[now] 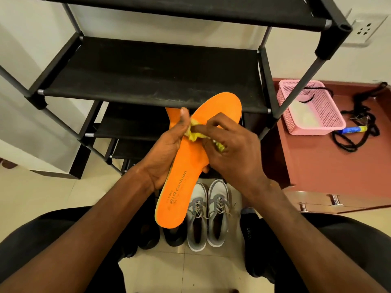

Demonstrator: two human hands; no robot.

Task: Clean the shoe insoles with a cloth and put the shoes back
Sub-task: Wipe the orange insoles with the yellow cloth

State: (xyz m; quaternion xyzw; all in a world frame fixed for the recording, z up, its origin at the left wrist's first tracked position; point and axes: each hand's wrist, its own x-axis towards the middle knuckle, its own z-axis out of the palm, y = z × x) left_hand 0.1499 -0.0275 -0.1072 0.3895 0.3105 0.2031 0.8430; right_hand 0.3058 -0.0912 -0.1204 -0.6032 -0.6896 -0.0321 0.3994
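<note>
Both forearms reach forward from the bottom of the view and meet in front of the black shoe rack [152, 66]. The left hand [167, 149] is turned palm inward, its fingers curled round the edge of an orange insole [186, 166], thumb up along the insole's upper part; a second orange insole [172, 115] shows just behind it in the same grip. The insole is held in the air, tilted, heel toward the person, toe up over the rack's shelf edge. The right hand [230, 153] comes in from the right with wrist bent, fingers curled and pinching a crumpled yellow cloth [195, 135] against the insole's middle. Below the hands, a pair of grey shoes [208, 216] stands side by side on the tiled floor [184, 271], toes toward the rack. A pink basket [313, 108] sits on a brown cabinet [317, 166] to the right.
</note>
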